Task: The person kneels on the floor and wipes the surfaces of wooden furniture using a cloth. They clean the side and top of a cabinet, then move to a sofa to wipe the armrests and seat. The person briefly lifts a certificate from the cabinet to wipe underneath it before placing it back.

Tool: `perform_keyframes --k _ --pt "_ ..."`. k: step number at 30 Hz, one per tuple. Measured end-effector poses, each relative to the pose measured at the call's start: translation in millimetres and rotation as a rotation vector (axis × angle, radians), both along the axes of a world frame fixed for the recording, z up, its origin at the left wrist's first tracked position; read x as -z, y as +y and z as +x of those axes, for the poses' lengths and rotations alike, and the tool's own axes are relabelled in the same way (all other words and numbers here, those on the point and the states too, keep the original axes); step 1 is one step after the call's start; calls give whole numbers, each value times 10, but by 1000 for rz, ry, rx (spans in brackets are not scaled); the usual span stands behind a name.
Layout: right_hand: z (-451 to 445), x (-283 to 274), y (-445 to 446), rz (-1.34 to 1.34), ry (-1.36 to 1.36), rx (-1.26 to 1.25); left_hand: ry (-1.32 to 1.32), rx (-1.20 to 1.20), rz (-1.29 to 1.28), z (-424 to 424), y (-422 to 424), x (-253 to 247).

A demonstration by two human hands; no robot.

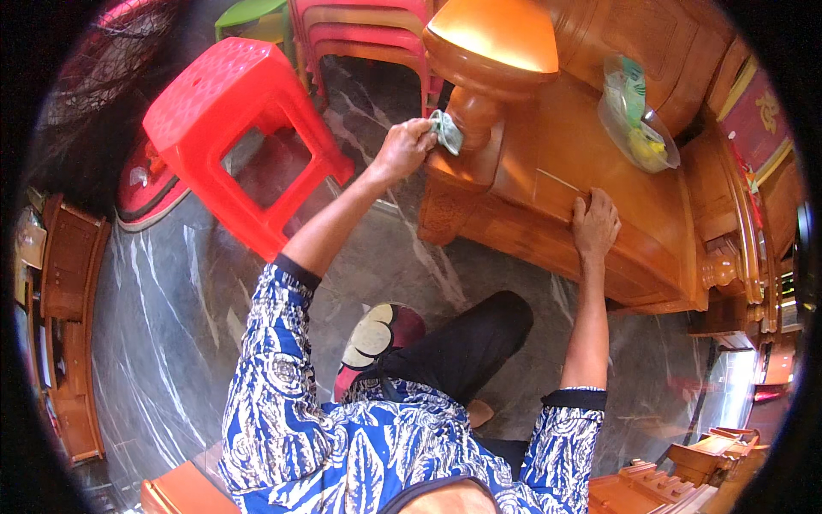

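My left hand (408,149) pinches a crumpled pale green cloth (447,132). The cloth touches the turned wooden post (472,122) under the armrest (494,45) of a carved, varnished wooden bench. On the bench seat's front edge rests my right hand (597,223), its fingers partly curled. A thin pale stick (560,180) reaches across the seat (533,138) to the fingertips of that hand; whether the fingers grip it I cannot tell.
A red plastic stool (212,96) stands left of my left arm, near stacked red chairs or stools (363,29). Farther right on the seat sits a clear plastic bowl (664,138) holding a green packet (632,87) and something yellow (645,146). Below is a dark marble-patterned floor (192,308).
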State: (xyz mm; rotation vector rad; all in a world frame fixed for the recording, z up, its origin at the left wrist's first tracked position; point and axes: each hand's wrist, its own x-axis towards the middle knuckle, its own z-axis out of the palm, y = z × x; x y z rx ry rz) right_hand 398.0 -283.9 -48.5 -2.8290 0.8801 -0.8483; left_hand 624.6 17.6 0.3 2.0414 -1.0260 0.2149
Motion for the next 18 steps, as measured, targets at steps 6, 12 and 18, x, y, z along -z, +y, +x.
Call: perform_keyframes --k 6,12,18 --pt "40 -4 59 -37 -25 3 98 136 -16 603 -176 -57" --pt "13 -55 86 -45 -53 3 139 182 108 914 -601 -292" --pt "4 -76 110 5 -57 -1 4 194 -13 979 -911 -249"
